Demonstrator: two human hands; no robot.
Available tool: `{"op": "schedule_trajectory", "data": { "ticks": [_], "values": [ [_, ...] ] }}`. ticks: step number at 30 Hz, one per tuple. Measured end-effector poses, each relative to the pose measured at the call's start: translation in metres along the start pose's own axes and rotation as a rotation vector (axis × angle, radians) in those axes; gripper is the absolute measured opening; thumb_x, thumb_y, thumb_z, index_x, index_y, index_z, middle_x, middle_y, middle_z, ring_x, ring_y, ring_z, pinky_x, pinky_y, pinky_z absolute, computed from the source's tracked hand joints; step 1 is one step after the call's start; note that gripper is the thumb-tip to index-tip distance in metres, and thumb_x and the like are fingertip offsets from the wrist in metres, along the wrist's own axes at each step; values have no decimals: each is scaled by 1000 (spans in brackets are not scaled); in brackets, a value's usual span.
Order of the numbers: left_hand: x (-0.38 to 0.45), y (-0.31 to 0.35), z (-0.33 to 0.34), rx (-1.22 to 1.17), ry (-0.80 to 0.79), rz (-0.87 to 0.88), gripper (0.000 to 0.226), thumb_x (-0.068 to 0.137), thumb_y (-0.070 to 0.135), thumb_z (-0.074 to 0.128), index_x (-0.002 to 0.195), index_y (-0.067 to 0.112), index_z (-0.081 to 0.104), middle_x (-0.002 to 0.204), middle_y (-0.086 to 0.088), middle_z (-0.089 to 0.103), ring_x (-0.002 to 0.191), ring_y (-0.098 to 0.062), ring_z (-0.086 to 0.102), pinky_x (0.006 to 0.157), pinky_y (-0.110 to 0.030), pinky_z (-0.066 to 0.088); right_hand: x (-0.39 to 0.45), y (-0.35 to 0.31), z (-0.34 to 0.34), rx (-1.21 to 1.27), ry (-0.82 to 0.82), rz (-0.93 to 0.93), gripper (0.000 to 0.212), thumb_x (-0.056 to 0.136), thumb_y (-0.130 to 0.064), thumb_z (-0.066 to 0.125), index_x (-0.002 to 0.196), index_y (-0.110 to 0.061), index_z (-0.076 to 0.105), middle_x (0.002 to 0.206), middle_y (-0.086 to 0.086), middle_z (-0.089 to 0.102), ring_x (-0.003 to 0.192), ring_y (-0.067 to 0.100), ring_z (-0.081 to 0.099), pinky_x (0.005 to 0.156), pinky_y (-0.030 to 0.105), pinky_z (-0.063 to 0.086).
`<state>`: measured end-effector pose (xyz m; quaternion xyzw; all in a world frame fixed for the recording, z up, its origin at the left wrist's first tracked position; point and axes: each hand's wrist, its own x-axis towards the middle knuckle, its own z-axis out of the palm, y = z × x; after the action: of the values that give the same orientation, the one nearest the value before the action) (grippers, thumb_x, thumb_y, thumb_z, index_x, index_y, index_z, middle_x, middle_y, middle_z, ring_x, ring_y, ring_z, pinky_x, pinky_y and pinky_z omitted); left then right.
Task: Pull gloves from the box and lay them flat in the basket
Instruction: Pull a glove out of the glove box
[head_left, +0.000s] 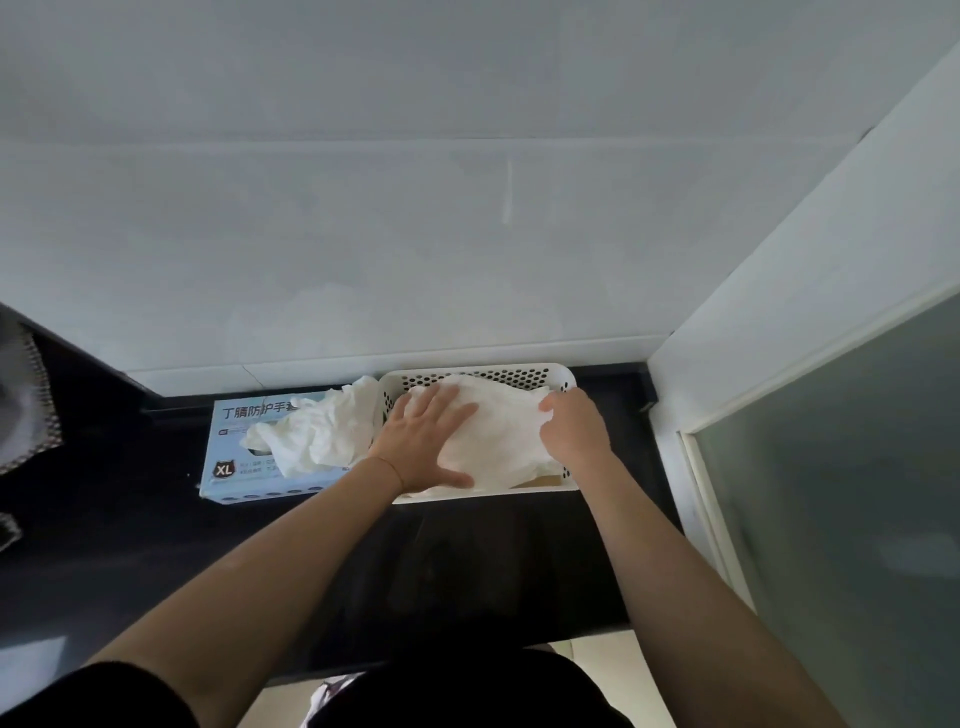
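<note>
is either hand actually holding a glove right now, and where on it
The right hand pinches the white glove in the basket at its right edge. The left hand holds nothing; it presses flat on the glove's left part.

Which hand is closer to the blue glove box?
The left hand. It presses flat on the gloves in the basket, just right of the glove box. The right hand pinches gloves by the basket's far side.
</note>
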<state>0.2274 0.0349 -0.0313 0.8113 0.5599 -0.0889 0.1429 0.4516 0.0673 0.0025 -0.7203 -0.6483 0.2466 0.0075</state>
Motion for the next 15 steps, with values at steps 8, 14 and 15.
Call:
{"op": "schedule_trajectory", "data": {
  "ticks": [8,14,15],
  "values": [
    [-40,-54,-29,-196,502,-208,43,82,41,46,113,17,65,121,-9,59,114,-33,54,95,-45,39,-14,-86,12,-41,193,-167,23,91,-10,55,110,-13,66,116,8,54,109,25,51,89,34,41],
    [-78,-109,-34,-420,298,-524,19,84,41,66,92,23,65,95,4,63,98,-20,56,85,-34,41,-31,-163,48,73,18,-333,15,87,-7,53,84,-13,66,85,-1,58,80,21,55,69,36,47],
    [-81,-114,-35,-465,290,-535,16,85,39,64,87,23,67,91,5,65,95,-19,58,83,-34,43,-35,-171,51,76,12,-340,17,86,-5,51,77,-14,62,77,-3,55,73,19,52,64,34,43]
  ]
}}
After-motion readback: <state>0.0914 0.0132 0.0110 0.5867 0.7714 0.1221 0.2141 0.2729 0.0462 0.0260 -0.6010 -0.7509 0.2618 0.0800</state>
